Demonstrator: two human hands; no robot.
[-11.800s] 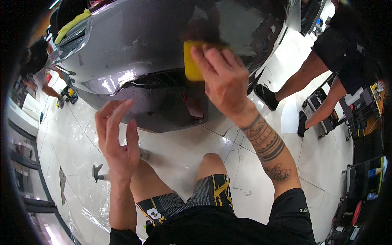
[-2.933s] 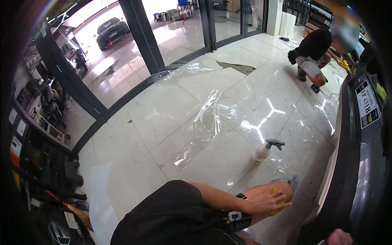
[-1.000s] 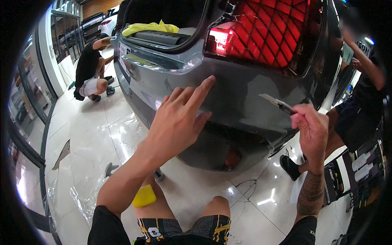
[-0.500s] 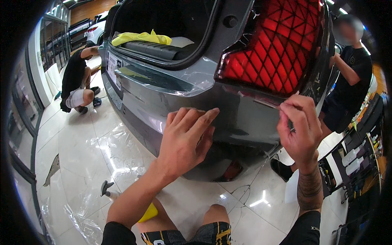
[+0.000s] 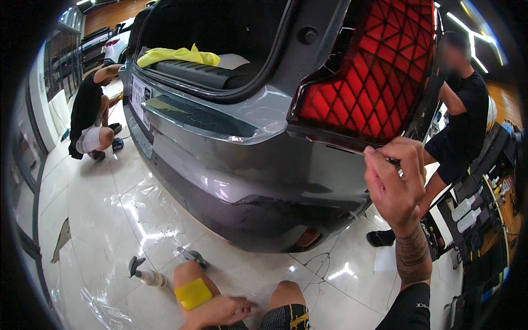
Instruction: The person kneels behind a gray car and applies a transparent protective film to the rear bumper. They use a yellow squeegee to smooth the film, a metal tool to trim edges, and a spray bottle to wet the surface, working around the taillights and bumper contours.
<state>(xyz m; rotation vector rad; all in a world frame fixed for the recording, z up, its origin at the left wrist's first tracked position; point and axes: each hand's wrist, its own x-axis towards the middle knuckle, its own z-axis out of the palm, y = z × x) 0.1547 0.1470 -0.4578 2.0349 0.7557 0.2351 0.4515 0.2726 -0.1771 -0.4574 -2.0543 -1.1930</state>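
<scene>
My right hand (image 5: 397, 179) is raised at the lower edge of the red tail light (image 5: 363, 82) of a grey car. Its thumb and fingers pinch together, and a thin dark thing shows between them, too small to name. Low in the picture, my left hand (image 5: 223, 311) is down over my lap, its fingers blurred by motion. Next to it a flat yellow pad (image 5: 192, 294) lies against my thigh. The glossy grey bumper (image 5: 264, 176) spans the space in front of me, and wrinkled clear film (image 5: 269, 124) shows below the open boot.
A spray bottle (image 5: 151, 276) and another bottle (image 5: 192, 257) stand on the tiled floor by my knee. A yellow cloth (image 5: 179, 56) lies on the boot sill. One person (image 5: 91, 113) squats at left; another (image 5: 462, 110) stands at right near a cart (image 5: 481, 225).
My left hand has dropped from the bumper to my lap. The right hand has shifted slightly left and down, still pinched by the tail light's lower edge.
</scene>
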